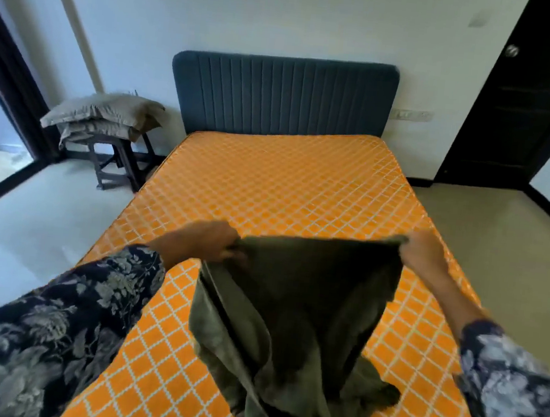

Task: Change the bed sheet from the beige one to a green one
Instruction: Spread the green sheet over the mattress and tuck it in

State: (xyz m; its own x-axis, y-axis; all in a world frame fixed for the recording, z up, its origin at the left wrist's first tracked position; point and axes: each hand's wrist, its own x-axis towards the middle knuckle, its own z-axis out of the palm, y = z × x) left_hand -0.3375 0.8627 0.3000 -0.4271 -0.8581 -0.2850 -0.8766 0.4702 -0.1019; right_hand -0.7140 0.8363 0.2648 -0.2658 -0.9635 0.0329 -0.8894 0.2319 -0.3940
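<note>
**Operator:** Report the nearest items first.

**Inspector:** Two floral-print sleeves (50,327) enter from the lower corners. Between them hangs the green sheet (293,312), dark olive, partly unfolded. Its upper edge is raised and stretched between both hands; its lower part is bunched in loose folds resting on the mattress (286,189) near the foot of the bed.

**Operator:** State of the hands?

**Inspector:** The left hand (205,240) grips the upper left corner of the sheet, fingers curled round the cloth. The right hand (423,249) grips the upper right corner in the same way. The exact finger placement on the right is partly hidden by the fabric edge, so it appears to be a pinch grip.

**Operator:** Condition of the bed?

**Inspector:** The mattress is bare, orange with a white diamond lattice pattern. No part of the green sheet is spread beyond the near end.

**Operator:** Items farther back?

**Inspector:** A dark blue-grey padded headboard (283,95) with vertical channels stands against the white wall. To the left of the bed, a dark stool (118,164) on the floor carries a stack of beige bedding (102,113). A dark door (523,95) stands at the far right.
</note>
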